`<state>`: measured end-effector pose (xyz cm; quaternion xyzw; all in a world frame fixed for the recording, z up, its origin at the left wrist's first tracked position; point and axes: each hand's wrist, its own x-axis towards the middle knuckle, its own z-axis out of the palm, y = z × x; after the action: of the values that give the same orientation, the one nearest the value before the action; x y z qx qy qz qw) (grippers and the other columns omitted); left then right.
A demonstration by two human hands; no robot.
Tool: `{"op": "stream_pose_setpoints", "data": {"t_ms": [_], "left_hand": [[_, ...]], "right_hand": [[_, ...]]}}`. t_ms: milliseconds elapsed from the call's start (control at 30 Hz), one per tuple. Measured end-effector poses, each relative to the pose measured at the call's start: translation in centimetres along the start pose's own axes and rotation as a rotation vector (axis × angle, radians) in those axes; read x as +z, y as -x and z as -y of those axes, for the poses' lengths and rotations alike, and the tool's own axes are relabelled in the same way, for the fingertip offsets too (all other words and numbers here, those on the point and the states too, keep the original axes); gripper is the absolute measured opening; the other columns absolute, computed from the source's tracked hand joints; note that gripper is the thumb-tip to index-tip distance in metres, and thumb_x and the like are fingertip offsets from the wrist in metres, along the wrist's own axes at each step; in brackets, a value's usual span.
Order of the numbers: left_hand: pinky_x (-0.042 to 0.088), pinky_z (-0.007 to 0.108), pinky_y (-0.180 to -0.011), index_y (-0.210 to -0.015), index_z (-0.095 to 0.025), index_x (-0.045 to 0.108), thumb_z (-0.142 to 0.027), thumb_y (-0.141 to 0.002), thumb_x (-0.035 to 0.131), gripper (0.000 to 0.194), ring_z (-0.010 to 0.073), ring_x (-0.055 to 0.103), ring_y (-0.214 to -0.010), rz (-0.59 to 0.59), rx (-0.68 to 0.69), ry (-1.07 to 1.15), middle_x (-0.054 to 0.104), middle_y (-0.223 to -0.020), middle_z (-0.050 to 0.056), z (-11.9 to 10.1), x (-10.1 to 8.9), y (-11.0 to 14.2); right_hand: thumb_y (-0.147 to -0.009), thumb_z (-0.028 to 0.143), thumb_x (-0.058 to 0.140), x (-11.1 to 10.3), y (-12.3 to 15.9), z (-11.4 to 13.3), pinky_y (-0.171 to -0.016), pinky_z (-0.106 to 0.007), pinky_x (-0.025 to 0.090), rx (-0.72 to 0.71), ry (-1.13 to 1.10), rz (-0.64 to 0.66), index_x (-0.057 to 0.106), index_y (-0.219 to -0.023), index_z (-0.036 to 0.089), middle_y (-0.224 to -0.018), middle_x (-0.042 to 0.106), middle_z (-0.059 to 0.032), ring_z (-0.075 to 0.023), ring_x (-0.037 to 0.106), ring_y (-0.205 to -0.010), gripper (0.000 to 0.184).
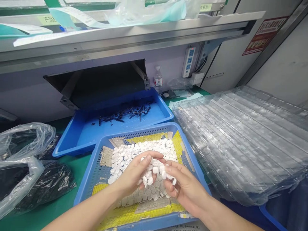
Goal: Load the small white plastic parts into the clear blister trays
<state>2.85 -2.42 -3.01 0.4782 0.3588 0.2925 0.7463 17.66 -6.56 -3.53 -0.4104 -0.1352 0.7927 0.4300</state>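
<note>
Left hand: my left hand [131, 175] is cupped and curled narrow over a bunch of white discs [150, 180]; its fingers [146, 159] arch over the top.
Right hand: my right hand [186, 189] is curled narrow too, just beside the left; it holds discs against the left palm.
Discs: the rest lie heaped in a blue perforated basket [101, 160], on a torn yellow-and-tan paper lining [146, 138]; some sit right under my hands.
Behind: a blue tray [158, 99] touches the basket's far rim; small dark metal parts [125, 115] lie scattered in it.
Right side: stacked clear plastic trays [240, 144] lie just beside the basket.
Left side: clear and black plastic bags [43, 183] lie on the green surface [74, 166].
Further back: a plastic water bottle [158, 81] stands by a white power strip [188, 62].
Writing: a pale label [49, 19] by the metal shelf [120, 41] reads 产品; a red wall sign [264, 35] is too blurred to read.
</note>
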Motion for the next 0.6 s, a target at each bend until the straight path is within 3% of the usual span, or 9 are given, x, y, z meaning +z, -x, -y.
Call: {"op": "stream_pose_setpoints", "data": {"t_ms": [200,267,367,600], "left_hand": [[0.024,0.009,-0.025,-0.095,-0.02,0.056,-0.043,-0.079,0.049,0.029,0.004,0.044,-0.041,0.003,-0.015,0.064,0.056,-0.089,0.005,-0.14,-0.17,0.08],[0.023,0.009,-0.025,-0.096,-0.019,0.055,-0.04,-0.078,0.051,0.027,0.0026,0.037,-0.034,0.018,-0.046,0.061,0.058,-0.071,0.003,-0.18,-0.15,0.11],[0.021,0.01,-0.026,-0.099,-0.017,0.055,-0.038,-0.078,0.051,0.03,0.0029,0.03,-0.029,0.024,-0.083,0.063,0.05,-0.045,-0.003,-0.21,0.02,0.13],[0.019,0.012,-0.027,-0.102,-0.017,0.054,-0.038,-0.08,0.049,0.03,0.0058,0.035,-0.032,0.065,-0.082,0.084,0.051,-0.045,-0.001,0.0,0.4,0.38]], "right_hand": [[-0.062,0.032,0.067,-0.1,-0.07,0.14,-0.037,-0.014,0.024,0.003,-0.065,-0.063,0.051,-0.071,0.017,-0.05,0.044,0.0051,-0.0037,0.04,-0.043,0.023],[-0.064,0.032,0.065,-0.03,-0.12,0.16,-0.036,-0.014,0.025,0.006,-0.031,-0.054,0.051,-0.07,0.017,-0.052,0.046,0.0044,-0.0044,0.042,-0.044,0.021],[-0.066,0.031,0.062,0.16,-0.2,0.14,-0.036,-0.014,0.028,0.015,0.004,-0.054,0.053,-0.075,0.017,-0.058,0.049,0.003,-0.0052,0.044,-0.046,0.019],[-0.071,0.031,0.059,0.38,-0.34,-0.13,-0.037,-0.016,0.036,0.03,0.062,0.028,0.055,-0.09,0.017,-0.058,0.051,0.0018,-0.0073,0.046,-0.047,0.025]]}}
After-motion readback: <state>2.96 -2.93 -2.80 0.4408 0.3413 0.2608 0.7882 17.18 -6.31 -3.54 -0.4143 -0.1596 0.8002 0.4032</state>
